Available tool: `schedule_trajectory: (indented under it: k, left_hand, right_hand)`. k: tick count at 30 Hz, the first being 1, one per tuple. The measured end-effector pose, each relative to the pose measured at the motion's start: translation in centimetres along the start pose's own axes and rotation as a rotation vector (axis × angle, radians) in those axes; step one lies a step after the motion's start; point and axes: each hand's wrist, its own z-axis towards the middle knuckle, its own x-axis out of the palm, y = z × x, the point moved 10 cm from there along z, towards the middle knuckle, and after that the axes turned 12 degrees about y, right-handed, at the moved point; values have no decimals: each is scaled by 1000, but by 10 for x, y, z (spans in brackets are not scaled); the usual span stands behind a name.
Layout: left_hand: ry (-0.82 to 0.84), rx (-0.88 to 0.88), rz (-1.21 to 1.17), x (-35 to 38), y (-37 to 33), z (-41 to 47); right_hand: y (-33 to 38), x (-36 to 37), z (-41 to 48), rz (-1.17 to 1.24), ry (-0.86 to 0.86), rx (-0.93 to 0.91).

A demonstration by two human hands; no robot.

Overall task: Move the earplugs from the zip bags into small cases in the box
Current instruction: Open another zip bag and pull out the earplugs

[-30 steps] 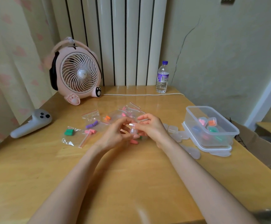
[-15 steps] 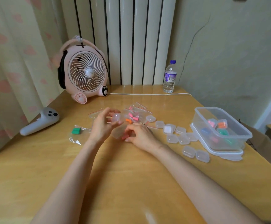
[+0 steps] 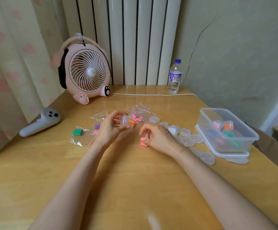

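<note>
My left hand (image 3: 109,129) holds a small clear case (image 3: 124,122) up over the table, fingers curled round it. My right hand (image 3: 156,136) rests on the table and pinches pink earplugs (image 3: 143,141) lying there. Behind the hands lie several zip bags (image 3: 139,114) with pink and orange earplugs (image 3: 132,122). To the left a bag holds a green earplug (image 3: 76,132); a purple one (image 3: 97,126) shows beside my left hand. The clear plastic box (image 3: 249,130) at right contains several filled cases. Empty small cases (image 3: 187,137) lie between my right hand and the box.
A pink desk fan (image 3: 86,73) stands at the back left with its white cable (image 3: 151,94) running right. A water bottle (image 3: 174,78) stands by the radiator. A grey controller (image 3: 40,122) lies near the table's left edge. The box sits on its lid (image 3: 231,156).
My hands have parted: the left one lifted the small case up and left, the right one dropped to the table onto the pink earplugs. The camera view shifted, showing the empty cases.
</note>
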Motion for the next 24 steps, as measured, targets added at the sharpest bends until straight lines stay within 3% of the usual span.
schedule_trajectory:
  k: [11, 17, 24]
  left_hand:
    - [138, 49, 52, 22, -2, 0]
    - [167, 73, 224, 35, -11, -2]
    - [163, 74, 250, 42, -16, -4]
  right_hand:
    - [-1, 3, -11, -12, -41, -30]
    - [-16, -18, -20, 378, -105, 23]
    - [-29, -12, -29, 635, -135, -2]
